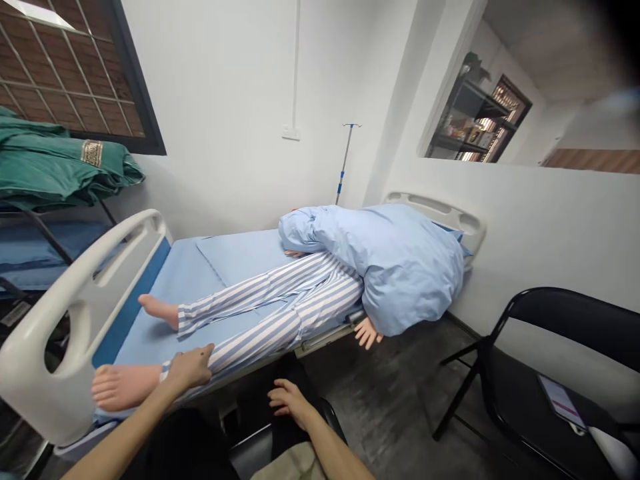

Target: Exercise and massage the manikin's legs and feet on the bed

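Two bare human hands, one left, one right, two pinkish bare manikin feet, two pale manikin hands, one pair of blue-and-white striped trousers, two cream plastic bed end boards, one slim metal drip stand, one black folding chair, one flat rectangular phone

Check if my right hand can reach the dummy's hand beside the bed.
Probably yes, with some reaching: your right hand looks empty, and nothing shows between it and the dummy's hand, which sticks out past the near edge of the bed.
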A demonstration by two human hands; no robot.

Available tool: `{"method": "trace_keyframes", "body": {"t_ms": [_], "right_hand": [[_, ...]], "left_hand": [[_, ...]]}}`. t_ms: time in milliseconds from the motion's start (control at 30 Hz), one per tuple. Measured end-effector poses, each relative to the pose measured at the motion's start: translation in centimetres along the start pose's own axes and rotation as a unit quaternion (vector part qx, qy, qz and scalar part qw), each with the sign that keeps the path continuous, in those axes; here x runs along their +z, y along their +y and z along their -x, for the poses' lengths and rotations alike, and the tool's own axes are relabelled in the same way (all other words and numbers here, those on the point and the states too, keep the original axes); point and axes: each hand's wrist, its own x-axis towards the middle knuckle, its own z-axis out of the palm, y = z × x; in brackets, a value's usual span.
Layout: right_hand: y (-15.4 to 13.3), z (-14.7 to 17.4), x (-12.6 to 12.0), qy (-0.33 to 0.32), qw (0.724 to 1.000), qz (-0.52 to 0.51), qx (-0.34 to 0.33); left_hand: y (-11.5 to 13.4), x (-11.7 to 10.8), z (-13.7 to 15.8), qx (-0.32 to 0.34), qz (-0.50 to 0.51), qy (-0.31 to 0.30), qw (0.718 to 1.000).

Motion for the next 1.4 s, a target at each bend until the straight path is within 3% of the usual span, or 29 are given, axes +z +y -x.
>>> {"method": "trace_keyframes", "body": {"t_ms": [100,200,300,400,567,767,1100,1400], "right_hand": [[-2.9,-0.5,0.8,-0.026,0.988,-0.153,-0.001],[-6.9,-0.6,2.2,-0.061,0.952,-0.294,-0.05],[-9.7,-0.2,3.1,-0.091,0.916,-0.379,-0.096],[-10.7,0.4,3.0,-0.088,0.899,-0.418,-0.096],[-11.6,0.9,1.6,-0.072,0.899,-0.424,-0.085],[-14.4,1.7,0.5,-0.07,0.908,-0.401,-0.094],[-17.3,1.5,-2.5,-0.087,0.922,-0.359,-0.119],[-18.5,0.9,-3.3,-0.029,0.923,-0.36,-0.132]], "left_hand": [[0.9,-3.6,2.3,0.022,-0.026,0.021,0.999],[2.8,-5.8,5.0,0.035,-0.042,0.031,0.998],[4.8,-6.0,7.1,0.034,-0.049,0.038,0.998],[6.0,-5.2,8.7,0.014,-0.04,0.047,0.998],[7.0,-4.7,9.7,-0.011,-0.029,0.082,0.996],[7.4,-3.9,9.1,-0.039,-0.007,0.1,0.994],[9.3,-1.2,6.7,-0.08,0.076,0.081,0.991],[9.2,0.4,5.1,-0.083,0.102,0.066,0.989]]}}
